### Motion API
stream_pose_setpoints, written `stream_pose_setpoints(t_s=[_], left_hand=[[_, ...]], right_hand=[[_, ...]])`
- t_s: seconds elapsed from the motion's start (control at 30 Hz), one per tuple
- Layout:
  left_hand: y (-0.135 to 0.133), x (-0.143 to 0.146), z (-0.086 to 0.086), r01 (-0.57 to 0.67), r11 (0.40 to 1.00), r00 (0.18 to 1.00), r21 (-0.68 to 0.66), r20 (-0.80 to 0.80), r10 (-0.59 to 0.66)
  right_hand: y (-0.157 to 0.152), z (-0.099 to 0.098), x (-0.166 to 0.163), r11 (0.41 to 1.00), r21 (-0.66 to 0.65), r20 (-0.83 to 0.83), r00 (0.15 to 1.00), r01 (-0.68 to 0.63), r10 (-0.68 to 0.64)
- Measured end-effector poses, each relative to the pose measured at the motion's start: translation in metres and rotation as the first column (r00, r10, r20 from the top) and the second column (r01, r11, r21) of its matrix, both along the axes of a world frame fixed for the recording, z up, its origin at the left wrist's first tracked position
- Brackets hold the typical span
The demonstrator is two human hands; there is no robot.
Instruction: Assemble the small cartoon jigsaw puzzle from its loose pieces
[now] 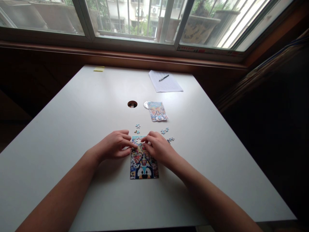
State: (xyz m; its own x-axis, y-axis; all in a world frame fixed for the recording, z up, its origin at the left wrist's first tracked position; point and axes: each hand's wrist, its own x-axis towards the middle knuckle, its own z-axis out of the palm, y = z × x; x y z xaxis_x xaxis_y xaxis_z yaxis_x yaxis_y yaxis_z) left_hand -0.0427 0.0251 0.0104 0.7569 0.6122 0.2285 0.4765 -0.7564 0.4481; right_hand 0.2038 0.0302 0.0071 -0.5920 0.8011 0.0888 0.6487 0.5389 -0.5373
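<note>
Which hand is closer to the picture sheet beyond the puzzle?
Right. In view, the right hand is below the picture sheet; the left hand is lower left, farther away.

Densely multicoloured jigsaw puzzle [145, 160] with a blue cartoon face [144, 172], colourful picture sheet [158, 111], white table [60, 135], yellow slip [98, 69]

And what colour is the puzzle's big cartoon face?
The cartoon face is mostly dark and light blue; head view.
</note>
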Motion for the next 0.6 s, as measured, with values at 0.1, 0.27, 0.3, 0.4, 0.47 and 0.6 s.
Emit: stream_pose_setpoints(t_s=[0.1,0.27,0.3,0.4,0.47,0.6], left_hand=[[-0.0007,0.0007,0.0011,0.001,1.0,1.0,0.003,0.01,-0.001],[-0.0018,0.0017,0.0029,-0.002,1.0,1.0,-0.007,-0.008,0.002],[-0.0019,0.002,0.0033,-0.003,1.0,1.0,-0.007,-0.009,0.003],[-0.0019,0.003,0.0046,-0.002,1.0,1.0,0.002,-0.007,0.002],[-0.0019,0.0036,0.0051,-0.003,1.0,1.0,0.007,-0.011,0.003],[-0.0023,0.0043,0.0057,0.003,1.0,1.0,0.016,-0.031,-0.003]], right_hand=[[0.0006,-0.0008,0.0012,1.0,0.023,-0.008,1.0,-0.009,0.009],[-0.0002,-0.0009,-0.0004,0.999,0.025,-0.007,1.0,-0.025,0.025],[-0.0002,-0.0009,-0.0007,0.999,0.024,-0.009,1.0,-0.026,0.027],[0.0001,-0.0013,-0.0013,0.999,0.023,-0.018,0.999,-0.026,0.026],[0.0004,-0.0015,-0.002,1.0,0.019,-0.023,0.999,-0.024,0.024],[0.0009,-0.0012,-0.0034,1.0,0.001,-0.023,1.0,-0.015,0.015]])
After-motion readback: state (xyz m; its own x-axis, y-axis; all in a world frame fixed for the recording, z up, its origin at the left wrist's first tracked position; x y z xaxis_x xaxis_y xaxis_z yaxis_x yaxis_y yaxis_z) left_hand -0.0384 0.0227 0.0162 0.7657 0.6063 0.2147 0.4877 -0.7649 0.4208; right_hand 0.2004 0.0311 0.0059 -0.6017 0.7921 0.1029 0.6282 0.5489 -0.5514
